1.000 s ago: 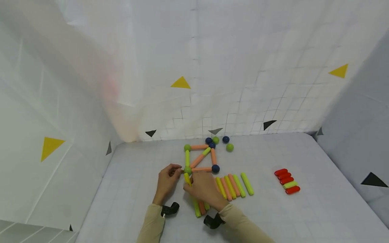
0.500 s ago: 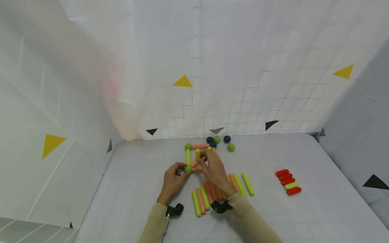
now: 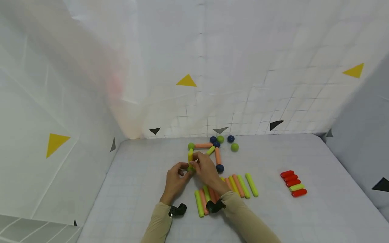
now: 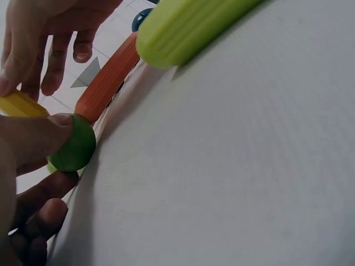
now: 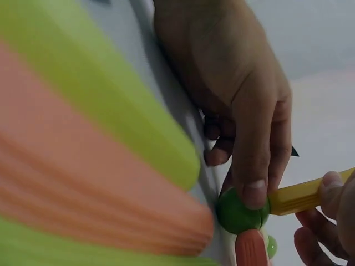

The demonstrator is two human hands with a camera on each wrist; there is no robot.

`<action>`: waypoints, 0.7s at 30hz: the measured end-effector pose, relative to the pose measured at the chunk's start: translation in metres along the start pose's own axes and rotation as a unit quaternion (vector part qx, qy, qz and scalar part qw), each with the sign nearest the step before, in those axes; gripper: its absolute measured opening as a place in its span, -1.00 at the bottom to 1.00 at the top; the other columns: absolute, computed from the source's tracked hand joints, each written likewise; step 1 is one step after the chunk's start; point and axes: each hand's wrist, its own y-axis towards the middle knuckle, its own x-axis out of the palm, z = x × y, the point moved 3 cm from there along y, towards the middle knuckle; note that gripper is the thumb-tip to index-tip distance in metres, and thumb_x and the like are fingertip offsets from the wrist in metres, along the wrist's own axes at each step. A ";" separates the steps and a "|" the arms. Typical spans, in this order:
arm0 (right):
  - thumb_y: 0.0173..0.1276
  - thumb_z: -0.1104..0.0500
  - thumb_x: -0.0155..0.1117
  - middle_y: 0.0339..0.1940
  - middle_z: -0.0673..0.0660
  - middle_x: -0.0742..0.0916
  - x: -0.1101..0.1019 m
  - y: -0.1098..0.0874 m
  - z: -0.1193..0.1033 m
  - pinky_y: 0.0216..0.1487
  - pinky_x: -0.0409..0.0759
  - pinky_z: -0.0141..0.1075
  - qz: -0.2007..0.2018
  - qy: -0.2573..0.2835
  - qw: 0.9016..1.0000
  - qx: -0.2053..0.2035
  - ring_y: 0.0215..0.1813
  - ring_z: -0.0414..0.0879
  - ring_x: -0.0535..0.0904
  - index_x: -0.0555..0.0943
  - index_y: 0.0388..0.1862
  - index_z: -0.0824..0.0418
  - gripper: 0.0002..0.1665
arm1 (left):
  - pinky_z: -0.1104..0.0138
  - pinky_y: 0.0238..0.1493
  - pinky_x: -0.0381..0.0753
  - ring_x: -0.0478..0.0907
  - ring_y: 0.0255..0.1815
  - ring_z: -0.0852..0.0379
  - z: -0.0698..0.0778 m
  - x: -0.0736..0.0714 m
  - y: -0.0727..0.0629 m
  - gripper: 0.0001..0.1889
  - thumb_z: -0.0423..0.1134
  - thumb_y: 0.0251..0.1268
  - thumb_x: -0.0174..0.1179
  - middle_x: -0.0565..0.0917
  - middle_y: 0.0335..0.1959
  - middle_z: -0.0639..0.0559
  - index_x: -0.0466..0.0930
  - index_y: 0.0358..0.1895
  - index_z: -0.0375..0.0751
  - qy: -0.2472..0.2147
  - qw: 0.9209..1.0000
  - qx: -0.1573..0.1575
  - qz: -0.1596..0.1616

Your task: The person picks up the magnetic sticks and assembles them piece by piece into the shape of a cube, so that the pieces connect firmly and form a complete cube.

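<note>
My left hand grips a green ball between thumb and fingers at the near-left corner of a flat frame of sticks and balls. A yellow stick stands upright at this ball, its lower end right against it in the right wrist view. My right hand pinches that stick between thumb and fingers. Other parts of the frame are a green ball, an orange stick, a navy ball, a second orange stick and another navy ball. The right hand partly hides the diagonal stick.
In front of the frame lies a row of green, orange and yellow sticks, partly under my right wrist. Several short red pieces and a light green one lie to the right. Loose balls sit behind the frame, near the back wall.
My right hand has carried the yellow stick up from the near side and brought it upright to the green corner ball. My left hand has closed its fingers on that ball.
</note>
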 end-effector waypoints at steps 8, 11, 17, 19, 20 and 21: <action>0.62 0.13 0.27 0.03 0.13 0.78 0.000 -0.005 -0.005 -0.03 0.70 -0.17 -0.032 0.007 0.999 -0.008 -0.01 -0.03 0.72 0.63 0.17 0.21 -0.73 | 0.34 -0.27 0.52 0.60 -0.35 -0.01 0.000 0.004 0.000 -0.73 -0.26 0.27 0.52 0.78 -0.14 -0.05 0.73 -0.01 -0.15 0.002 1.000 0.024 0.007; 0.62 0.12 0.28 0.03 0.12 0.80 -0.001 -0.006 -0.004 -0.03 0.70 -0.20 -0.030 0.009 0.999 -0.012 -0.02 -0.06 0.73 0.65 0.17 0.19 -0.73 | 0.28 -0.27 0.57 0.61 -0.34 -0.05 0.001 0.007 0.001 -0.73 -0.25 0.29 0.51 0.74 -0.14 -0.07 0.71 -0.01 -0.16 -0.005 0.999 0.042 0.018; 0.55 0.18 0.36 -0.04 0.14 0.83 -0.009 -0.007 0.001 -0.11 0.72 -0.19 -0.020 0.037 0.999 -0.020 -0.10 -0.04 0.75 0.68 0.12 0.21 -0.76 | 0.30 -0.26 0.58 0.63 -0.32 -0.06 0.005 0.014 0.000 -0.73 -0.33 0.27 0.51 0.68 -0.12 -0.13 0.73 0.00 -0.23 -0.007 0.997 0.053 0.050; 0.54 0.21 0.36 -0.01 0.16 0.82 -0.013 -0.006 0.004 -0.08 0.73 -0.14 -0.027 0.047 0.998 -0.017 -0.08 -0.01 0.75 0.68 0.13 0.22 -0.75 | 0.31 -0.27 0.58 0.63 -0.32 -0.05 0.006 0.015 0.000 -0.75 -0.34 0.27 0.51 0.67 -0.14 -0.14 0.73 -0.03 -0.24 -0.002 0.997 0.053 0.063; 0.53 0.22 0.38 0.01 0.17 0.82 -0.016 -0.006 0.005 -0.06 0.74 -0.09 -0.029 0.054 0.998 -0.013 -0.06 0.01 0.76 0.68 0.14 0.23 -0.74 | 0.32 -0.27 0.58 0.63 -0.33 -0.04 0.006 0.015 0.000 -0.77 -0.34 0.27 0.52 0.67 -0.15 -0.14 0.73 -0.06 -0.24 0.001 0.996 0.053 0.069; 0.52 0.24 0.38 0.01 0.17 0.81 -0.021 -0.006 0.007 -0.04 0.74 -0.03 -0.029 0.060 0.998 -0.006 -0.05 0.02 0.76 0.69 0.14 0.23 -0.73 | 0.33 -0.28 0.57 0.63 -0.33 -0.04 0.006 0.016 0.000 -0.78 -0.33 0.27 0.52 0.67 -0.16 -0.14 0.74 -0.08 -0.25 0.002 0.996 0.053 0.074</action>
